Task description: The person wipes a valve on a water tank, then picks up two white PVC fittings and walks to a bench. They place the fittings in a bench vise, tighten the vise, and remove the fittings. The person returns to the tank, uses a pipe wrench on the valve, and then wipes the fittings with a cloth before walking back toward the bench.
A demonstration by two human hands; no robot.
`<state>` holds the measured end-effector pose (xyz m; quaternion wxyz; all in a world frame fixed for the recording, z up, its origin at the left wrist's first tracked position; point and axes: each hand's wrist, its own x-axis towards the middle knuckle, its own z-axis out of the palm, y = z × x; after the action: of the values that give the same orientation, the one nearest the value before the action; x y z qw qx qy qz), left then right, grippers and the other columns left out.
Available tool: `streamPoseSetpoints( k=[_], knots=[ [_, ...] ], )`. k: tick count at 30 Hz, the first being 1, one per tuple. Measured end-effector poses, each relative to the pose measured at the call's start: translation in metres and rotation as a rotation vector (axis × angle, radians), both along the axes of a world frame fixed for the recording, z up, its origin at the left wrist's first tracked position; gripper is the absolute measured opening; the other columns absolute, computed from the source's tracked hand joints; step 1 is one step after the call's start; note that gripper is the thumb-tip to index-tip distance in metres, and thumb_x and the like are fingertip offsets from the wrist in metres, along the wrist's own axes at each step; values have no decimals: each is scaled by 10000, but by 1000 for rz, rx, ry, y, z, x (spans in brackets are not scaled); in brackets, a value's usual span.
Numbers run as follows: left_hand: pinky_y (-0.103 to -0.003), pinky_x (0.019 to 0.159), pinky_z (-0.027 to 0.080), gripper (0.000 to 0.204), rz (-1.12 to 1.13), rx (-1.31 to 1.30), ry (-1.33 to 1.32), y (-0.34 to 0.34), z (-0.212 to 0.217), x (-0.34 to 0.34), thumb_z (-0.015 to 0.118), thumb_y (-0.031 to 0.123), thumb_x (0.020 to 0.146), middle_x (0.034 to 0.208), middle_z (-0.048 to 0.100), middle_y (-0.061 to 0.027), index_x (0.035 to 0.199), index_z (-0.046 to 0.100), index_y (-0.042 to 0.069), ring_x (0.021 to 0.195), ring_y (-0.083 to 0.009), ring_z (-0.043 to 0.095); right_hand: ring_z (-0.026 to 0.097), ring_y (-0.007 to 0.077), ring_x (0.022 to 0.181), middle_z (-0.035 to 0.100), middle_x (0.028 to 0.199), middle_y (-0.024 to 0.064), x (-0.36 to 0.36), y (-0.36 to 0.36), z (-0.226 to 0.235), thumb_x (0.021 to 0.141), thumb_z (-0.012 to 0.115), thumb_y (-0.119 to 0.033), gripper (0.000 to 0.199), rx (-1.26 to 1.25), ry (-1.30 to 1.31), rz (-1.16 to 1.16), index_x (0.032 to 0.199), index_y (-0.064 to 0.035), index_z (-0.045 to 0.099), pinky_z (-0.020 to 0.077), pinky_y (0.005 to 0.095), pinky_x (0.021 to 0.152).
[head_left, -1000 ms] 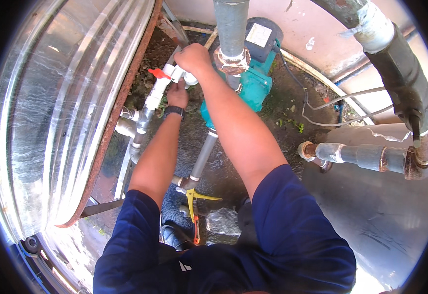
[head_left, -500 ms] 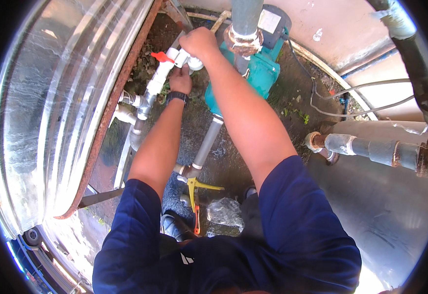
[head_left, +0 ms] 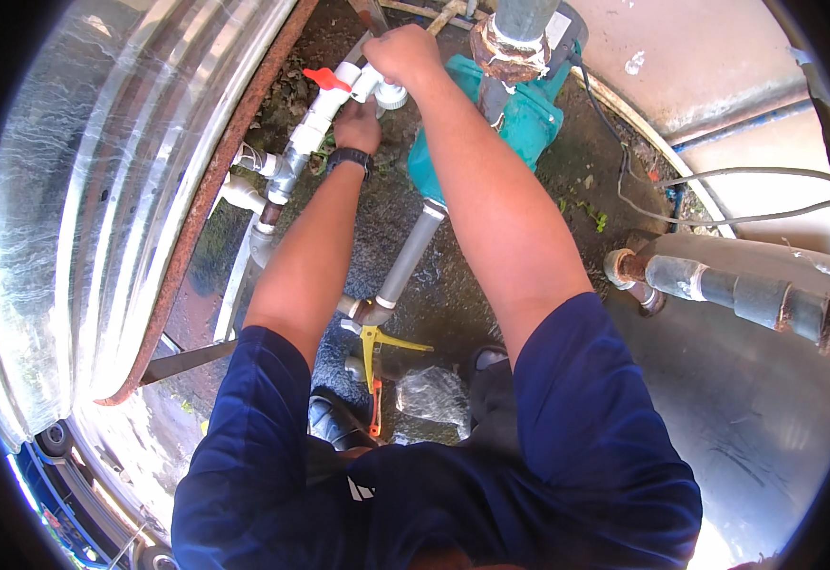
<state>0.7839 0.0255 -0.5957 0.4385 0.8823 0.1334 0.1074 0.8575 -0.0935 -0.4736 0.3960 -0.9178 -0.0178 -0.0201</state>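
Note:
A white PVC fitting with a round ribbed nut joins the side of a white ball valve with a red handle. My right hand is closed over the fitting's upper end; its fingertips are hidden behind it. Below, my left hand, with a dark band on the wrist, reaches up under the same fitting. Its fingers appear curled against the underside and are partly covered. From the valve, a white-and-grey pipe slopes down to the left.
A teal pump stands right of my hands, with a grey pipe below it. Yellow-handled tool, orange tool and clear plastic bag lie near my feet. Rusty-edged corrugated metal flanks the left; pipes jut in at right.
The view has shifted slightly, so the pump and pipes sit a little farther right. Both hands stay at the white fitting, the right one slightly higher in the picture.

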Motion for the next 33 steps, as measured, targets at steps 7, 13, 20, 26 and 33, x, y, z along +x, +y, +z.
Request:
streamPoseSetpoints(
  k=[7, 13, 20, 26, 33],
  knots=[
    [-473, 1010, 439, 449, -3, 20, 61, 1, 2, -1, 553, 413, 980, 1220, 654, -246, 1232, 658, 56, 1169, -432, 586, 674, 231, 553, 675, 588, 96, -7, -3, 10, 777, 540, -294, 304, 93, -10, 30, 748, -78, 752, 559, 352, 646],
    [-472, 1002, 440, 431, 14, -95, 16, -3, 6, -6, 565, 399, 976, 1191, 662, -246, 1201, 668, 48, 1151, -427, 590, 670, 224, 530, 665, 578, 115, -9, -6, 13, 795, 544, -301, 322, 129, -20, 86, 791, -64, 762, 560, 354, 625],
    [-477, 999, 442, 449, 28, 65, 97, -4, 12, -6, 538, 387, 985, 1182, 662, -256, 1208, 663, 18, 1142, -437, 589, 721, 353, 903, 731, 811, 206, -12, -10, 15, 807, 602, -389, 436, 164, 107, 75, 840, 16, 760, 549, 411, 884],
    [-486, 1004, 439, 440, 3, 6, 98, -2, 11, -8, 516, 384, 996, 1196, 656, -256, 1229, 658, 39, 1149, -433, 589, 704, 374, 959, 729, 900, 238, -11, -9, 14, 809, 591, -386, 450, 147, 68, 98, 886, 24, 761, 537, 421, 912],
    [-486, 1001, 443, 437, 1, 5, 111, 2, 1, -4, 519, 404, 995, 1194, 662, -247, 1184, 670, 41, 1148, -424, 596, 653, 225, 506, 655, 560, 105, -8, -6, 6, 788, 556, -325, 327, 104, -84, 117, 780, -69, 760, 551, 349, 622]
  ],
)
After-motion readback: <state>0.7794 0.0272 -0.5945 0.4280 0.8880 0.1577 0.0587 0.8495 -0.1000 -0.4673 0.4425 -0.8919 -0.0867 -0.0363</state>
